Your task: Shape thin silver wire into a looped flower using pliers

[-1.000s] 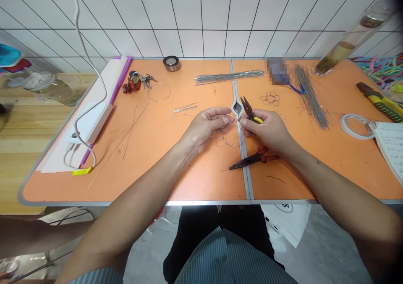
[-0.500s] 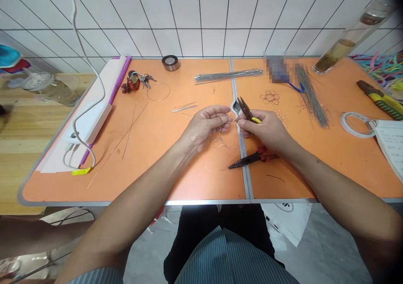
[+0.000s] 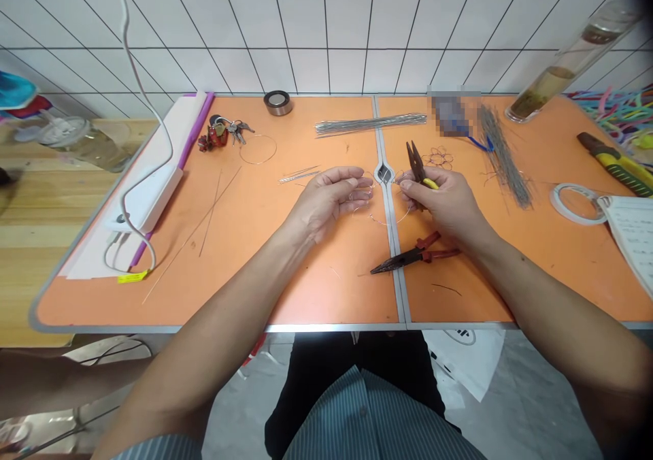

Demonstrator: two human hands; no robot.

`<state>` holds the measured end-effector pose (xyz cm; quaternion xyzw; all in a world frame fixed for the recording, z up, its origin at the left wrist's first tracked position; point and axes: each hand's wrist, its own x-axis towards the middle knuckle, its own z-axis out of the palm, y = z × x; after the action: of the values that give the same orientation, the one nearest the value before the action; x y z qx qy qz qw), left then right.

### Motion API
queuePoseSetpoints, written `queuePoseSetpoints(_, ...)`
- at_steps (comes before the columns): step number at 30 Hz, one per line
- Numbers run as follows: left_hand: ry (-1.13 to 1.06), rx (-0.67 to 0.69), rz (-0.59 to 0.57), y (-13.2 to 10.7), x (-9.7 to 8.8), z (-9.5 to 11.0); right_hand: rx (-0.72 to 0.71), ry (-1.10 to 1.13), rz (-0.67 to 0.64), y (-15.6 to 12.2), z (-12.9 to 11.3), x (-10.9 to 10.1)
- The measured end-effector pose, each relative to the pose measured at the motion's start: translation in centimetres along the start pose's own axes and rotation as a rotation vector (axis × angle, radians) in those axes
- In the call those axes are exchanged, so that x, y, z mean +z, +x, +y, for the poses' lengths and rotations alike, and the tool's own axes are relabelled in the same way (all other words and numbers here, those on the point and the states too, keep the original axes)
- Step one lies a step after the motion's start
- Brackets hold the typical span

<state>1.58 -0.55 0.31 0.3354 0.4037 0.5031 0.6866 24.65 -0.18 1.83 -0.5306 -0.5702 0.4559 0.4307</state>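
My left hand (image 3: 334,200) pinches a thin, looped wire (image 3: 382,224) with curled fingers. The wire spans the gap between both hands above the table's centre seam. In my right hand (image 3: 446,198), a pair of pliers (image 3: 417,163) with a yellow grip points up and away, while the thumb and finger also hold the wire's right side. The wire's exact shape is hard to make out, and fingers hide some of it. Below the right hand lie red-handled long-nose pliers (image 3: 403,260). A flower-shaped wire piece (image 3: 439,158) sits just behind that hand, partly covered.
Bundles of straight wire (image 3: 370,125) and darker wire (image 3: 503,157) lie toward the back. Black tape (image 3: 278,103), keys (image 3: 237,130) and a power strip (image 3: 145,205) are leftward. A white ring (image 3: 561,208), notepad (image 3: 630,225) and yellow-black cutter (image 3: 617,164) are rightward.
My hands have moved apart, the right one shifting rightward with the pliers. The wire is now stretched wider between them, and more of the red-handled pliers shows.
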Motion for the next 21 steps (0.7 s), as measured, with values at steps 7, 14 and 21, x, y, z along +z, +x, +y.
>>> queuePoseSetpoints(7, 0.041, -0.034, -0.008, -0.10, -0.08, -0.25, -0.018, 0.030, 0.088, 0.37, -0.43, -0.60)
queuePoseSetpoints(14, 0.093, -0.022, -0.038, -0.03, -0.26, -0.58, -0.021, 0.062, 0.135, 0.54, -0.58, -0.54)
queuePoseSetpoints(21, 0.143, 0.006, -0.024, -0.33, -0.05, -0.19, -0.028, 0.042, 0.098, 0.29, -0.58, -0.58)
